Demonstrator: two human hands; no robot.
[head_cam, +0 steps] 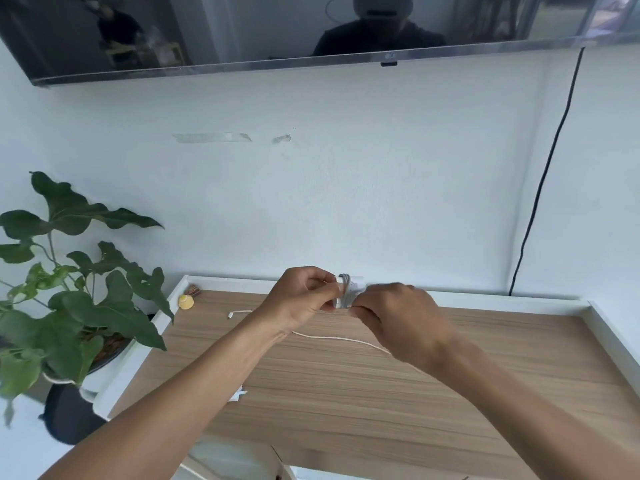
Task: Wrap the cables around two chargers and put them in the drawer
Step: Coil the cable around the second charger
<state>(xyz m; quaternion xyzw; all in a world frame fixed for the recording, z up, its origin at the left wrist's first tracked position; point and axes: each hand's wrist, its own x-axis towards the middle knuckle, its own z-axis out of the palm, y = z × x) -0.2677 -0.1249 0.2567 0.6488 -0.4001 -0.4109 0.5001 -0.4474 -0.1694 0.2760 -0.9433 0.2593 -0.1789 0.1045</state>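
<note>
A white charger block [349,289] is held up above the back of the wooden cabinet top [346,386], with grey-white cable turns wound round its middle. My left hand [304,299] grips its left end. My right hand [398,317] pinches the cable at its lower right. The loose white cable [332,338] trails across the wood, and its small plug end [231,315] lies to the left. A second white object [240,396], mostly hidden under my left forearm, lies nearer the front edge. At the bottom a white drawer [239,459] appears pulled out.
A leafy potted plant [76,306] stands left of the cabinet. A small yellow ball [186,302] sits in the back left corner. A white raised rim [613,327] borders the top. A wall TV [311,29] hangs above, with a black cord [540,188] running down the wall.
</note>
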